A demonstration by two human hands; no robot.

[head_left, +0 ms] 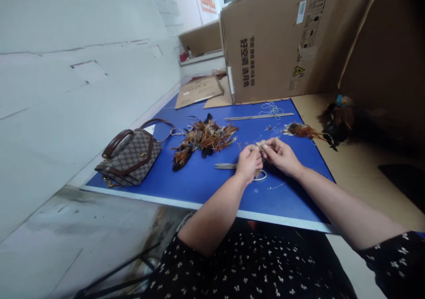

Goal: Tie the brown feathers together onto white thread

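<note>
My left hand (249, 162) and my right hand (281, 156) meet over the blue table, fingertips pinched around a small light-brown feather piece (261, 144). Its lower part is partly hidden by my left hand. Beneath the hands lie scissors; their blades (225, 166) point left and one pale handle loop (262, 175) shows. A large pile of brown and black feathers (207, 137) spreads left of the hands. To the right is a smaller bunch of brown feathers (303, 131).
A patterned handbag (133, 156) sits at the table's left. Thin sticks (259, 116) and tangled string (272, 109) lie toward the back, before a large cardboard box (275, 47). Dark feathers (337, 120) rest on the tan surface (348, 170) at right.
</note>
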